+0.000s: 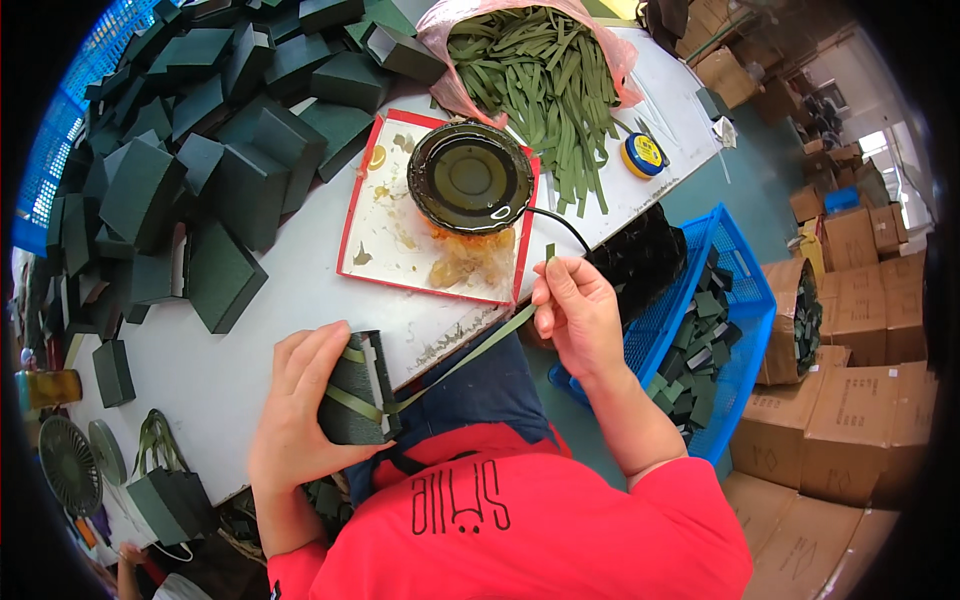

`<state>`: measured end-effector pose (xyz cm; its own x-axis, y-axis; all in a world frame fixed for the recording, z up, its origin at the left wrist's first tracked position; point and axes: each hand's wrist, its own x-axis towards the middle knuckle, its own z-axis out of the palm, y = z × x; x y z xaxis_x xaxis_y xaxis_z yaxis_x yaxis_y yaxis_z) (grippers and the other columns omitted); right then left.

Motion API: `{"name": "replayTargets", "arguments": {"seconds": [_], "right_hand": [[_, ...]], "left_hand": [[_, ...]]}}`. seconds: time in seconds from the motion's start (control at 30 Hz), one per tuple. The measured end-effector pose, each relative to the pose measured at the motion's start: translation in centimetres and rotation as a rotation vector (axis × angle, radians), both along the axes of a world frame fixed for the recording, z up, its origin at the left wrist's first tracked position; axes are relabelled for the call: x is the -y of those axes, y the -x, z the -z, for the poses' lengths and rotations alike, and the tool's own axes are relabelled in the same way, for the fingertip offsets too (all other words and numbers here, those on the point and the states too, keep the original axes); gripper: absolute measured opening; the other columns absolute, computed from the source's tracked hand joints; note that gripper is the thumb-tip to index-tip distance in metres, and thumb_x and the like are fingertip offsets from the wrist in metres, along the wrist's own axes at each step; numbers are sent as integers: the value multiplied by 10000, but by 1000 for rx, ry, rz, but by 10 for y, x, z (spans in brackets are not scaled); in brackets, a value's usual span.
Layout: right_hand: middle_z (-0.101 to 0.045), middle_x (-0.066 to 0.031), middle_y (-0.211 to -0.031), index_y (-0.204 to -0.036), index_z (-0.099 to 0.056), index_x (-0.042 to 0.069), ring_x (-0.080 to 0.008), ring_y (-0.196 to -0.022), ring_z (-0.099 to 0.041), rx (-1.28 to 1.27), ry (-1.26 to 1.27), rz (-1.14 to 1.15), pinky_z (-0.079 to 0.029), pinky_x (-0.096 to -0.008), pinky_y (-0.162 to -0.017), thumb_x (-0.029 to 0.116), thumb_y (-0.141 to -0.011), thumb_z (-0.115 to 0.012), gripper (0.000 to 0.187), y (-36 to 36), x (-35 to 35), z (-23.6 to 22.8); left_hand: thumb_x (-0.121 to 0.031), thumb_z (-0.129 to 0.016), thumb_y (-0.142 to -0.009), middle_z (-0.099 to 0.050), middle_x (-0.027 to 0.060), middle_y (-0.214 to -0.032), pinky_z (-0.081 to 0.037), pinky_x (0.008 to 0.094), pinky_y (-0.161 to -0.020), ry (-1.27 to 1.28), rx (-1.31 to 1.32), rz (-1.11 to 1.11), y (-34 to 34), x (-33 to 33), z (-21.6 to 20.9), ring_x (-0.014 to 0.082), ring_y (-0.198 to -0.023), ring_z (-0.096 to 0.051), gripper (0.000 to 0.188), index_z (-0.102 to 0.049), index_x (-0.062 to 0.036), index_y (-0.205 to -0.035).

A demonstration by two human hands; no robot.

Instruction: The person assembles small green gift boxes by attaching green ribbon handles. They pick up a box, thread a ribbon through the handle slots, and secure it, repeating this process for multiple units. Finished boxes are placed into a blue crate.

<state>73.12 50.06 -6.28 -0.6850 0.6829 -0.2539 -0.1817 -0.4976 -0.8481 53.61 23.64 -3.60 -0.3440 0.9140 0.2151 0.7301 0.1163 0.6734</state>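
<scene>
A small dark green box (pixel 345 422) is gripped in my left hand (pixel 300 390), thumb below and fingers over its top, at the table's near edge. Strips of green ribbon (pixel 478 350) cross the box, and one length runs taut from it up to the right. My right hand (pixel 578 312) pinches that length near its free end, which sticks up above the fingertips. Beyond my hands, a round black pot of dark amber liquid (pixel 470 178) stands on a stained white board with a red rim (pixel 362 225).
Dark green boxes (pixel 225 270) are heaped at the left. A pink bag (pixel 622 65) spills green ribbon strips (pixel 545 85) at the back, beside a round blue-and-yellow container (pixel 643 156). At the right stand a blue basket (pixel 748 300) of small boxes and stacked cartons (pixel 850 425).
</scene>
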Motion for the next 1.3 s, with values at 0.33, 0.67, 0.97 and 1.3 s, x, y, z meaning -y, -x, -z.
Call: {"name": "replayTargets", "arguments": {"seconds": [0.33,0.67,0.97,1.3], "right_hand": [[-612,0,-695,-961,-666,23,-26,-466,-434,113,-152,-28,-299,-195,-419,214,-993,-724,202,29,-29,-4],[-596,16,-687,-934,-666,36,-19,-471,-386,187,-122,-68,-272,-181,-433,193,-1006,-696,175,42,-32,-4],[-596,15,-684,-928,-660,45,-22,-476,-417,100,-78,-41,-285,-186,-434,188,-987,-712,163,29,-25,0],[-631,52,-778,-943,-664,24,3,-641,-533,235,-65,-645,-391,-187,-549,157,-983,-718,148,19,29,-43]], "left_hand": [[-173,-922,-556,-557,147,-1421,-481,480,-1039,-31,27,74,-10,-27,-11,400,-1249,-502,984,-522,-7,-1439],[-152,-921,-535,-552,142,-1434,-481,484,-1049,-12,44,84,-11,-27,-10,402,-1264,-496,1008,-516,-20,-1449],[-171,-931,-520,-551,147,-1430,-466,481,-1058,-27,35,68,-9,-25,-7,401,-1264,-500,1018,-523,-9,-1438],[-179,-930,-572,-551,152,-1441,-466,463,-1045,-123,196,187,-3,-24,-8,399,-1266,-501,1036,-469,-27,-1488]]}}
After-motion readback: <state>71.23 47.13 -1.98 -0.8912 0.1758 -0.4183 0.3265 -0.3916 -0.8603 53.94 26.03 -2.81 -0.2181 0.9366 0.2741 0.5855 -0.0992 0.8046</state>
